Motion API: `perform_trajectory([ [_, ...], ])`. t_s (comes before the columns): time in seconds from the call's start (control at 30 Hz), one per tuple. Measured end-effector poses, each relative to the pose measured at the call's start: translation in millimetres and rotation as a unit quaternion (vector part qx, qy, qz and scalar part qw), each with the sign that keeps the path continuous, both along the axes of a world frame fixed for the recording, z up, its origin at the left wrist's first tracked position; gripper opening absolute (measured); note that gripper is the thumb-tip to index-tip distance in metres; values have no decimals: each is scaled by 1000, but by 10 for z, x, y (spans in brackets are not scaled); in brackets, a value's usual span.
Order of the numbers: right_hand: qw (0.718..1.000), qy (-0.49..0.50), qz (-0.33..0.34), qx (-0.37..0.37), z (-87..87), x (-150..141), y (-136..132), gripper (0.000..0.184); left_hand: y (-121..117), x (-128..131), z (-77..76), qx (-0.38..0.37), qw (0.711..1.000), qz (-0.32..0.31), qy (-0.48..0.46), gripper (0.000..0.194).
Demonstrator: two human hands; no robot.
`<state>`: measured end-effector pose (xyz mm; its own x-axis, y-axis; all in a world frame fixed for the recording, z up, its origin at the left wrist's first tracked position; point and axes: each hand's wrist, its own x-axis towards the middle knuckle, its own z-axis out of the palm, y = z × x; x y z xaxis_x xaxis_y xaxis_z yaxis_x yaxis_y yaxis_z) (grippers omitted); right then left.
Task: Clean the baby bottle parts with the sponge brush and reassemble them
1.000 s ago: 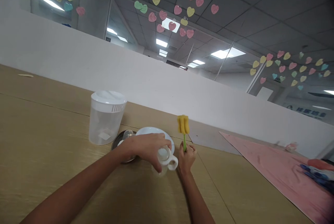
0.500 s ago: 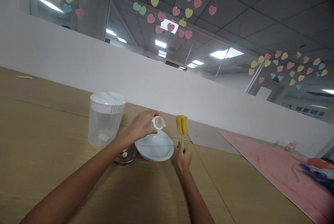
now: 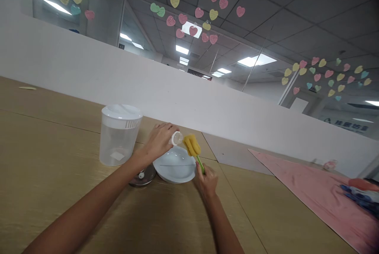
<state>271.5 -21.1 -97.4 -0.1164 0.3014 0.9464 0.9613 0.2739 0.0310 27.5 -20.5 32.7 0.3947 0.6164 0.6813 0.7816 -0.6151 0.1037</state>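
White wall [image 3: 177, 100] backs the far edge of the worktop [image 3: 166, 222]. Left hand [image 3: 158, 140]: grip clamped on a bottle [image 3: 177, 138], held tilted above the bowl [image 3: 174, 173] near that edge, mouth toward the brush [image 3: 192, 145]. Right hand [image 3: 208, 179]: grip closed round the brush's green handle. Whether sponge and bottle touch cannot be told. Risks, as judged: an off-centre push would snag the sponge on the bottle's rim; a loose left grip could let the bottle twist and drop into the bowl; a lowered left forearm could knock the dark dish [image 3: 145, 180] beneath.
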Motion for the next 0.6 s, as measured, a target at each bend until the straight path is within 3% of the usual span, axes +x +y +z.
perform_trajectory([
  [0.37, 986, -163, -13, 23, 108, 114, -11, 51, 11, 12, -31, 45, 996, -15, 70, 44],
  [0.6, 982, -180, -37, 41, 115, 99, -20, 45, -4, 81, -79, 78, 989, -23, 124, 42],
])
